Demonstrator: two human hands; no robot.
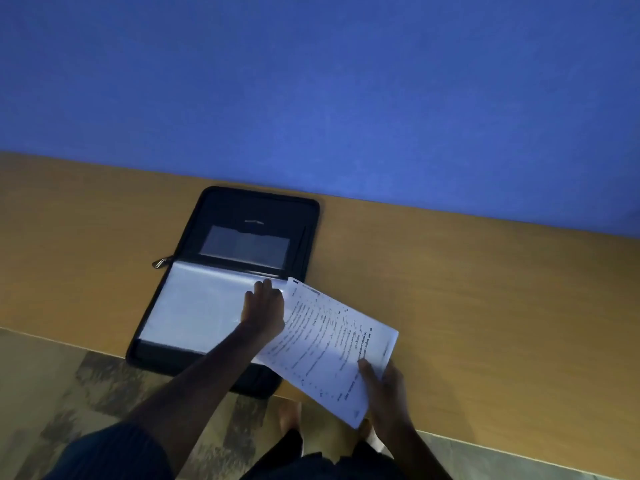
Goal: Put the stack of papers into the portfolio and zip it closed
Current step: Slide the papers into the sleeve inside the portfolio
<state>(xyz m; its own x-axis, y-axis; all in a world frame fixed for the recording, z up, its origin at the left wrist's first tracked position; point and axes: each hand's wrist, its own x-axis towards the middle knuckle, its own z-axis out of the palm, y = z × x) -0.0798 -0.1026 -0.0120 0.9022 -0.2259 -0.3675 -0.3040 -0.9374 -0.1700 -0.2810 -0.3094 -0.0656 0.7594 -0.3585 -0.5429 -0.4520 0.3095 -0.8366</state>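
A black zip portfolio [258, 209] lies open on the wooden table, its far half against the blue wall and its near half overhanging the front edge. A clear plastic sleeve [194, 306] covers the near half. My left hand [265, 304] rests at the sleeve's right edge, fingers together on the plastic. My right hand [384, 386] holds the stack of printed papers [325, 344] by its near right corner. The stack is tilted, and its far corner reaches the portfolio's right side. The zip pull [160, 262] sticks out at the spine on the left.
The wooden table [485, 289] runs along a blue wall [311, 81]. Below the table's front edge lie a patterned floor [86, 393] and my bare foot [290, 415].
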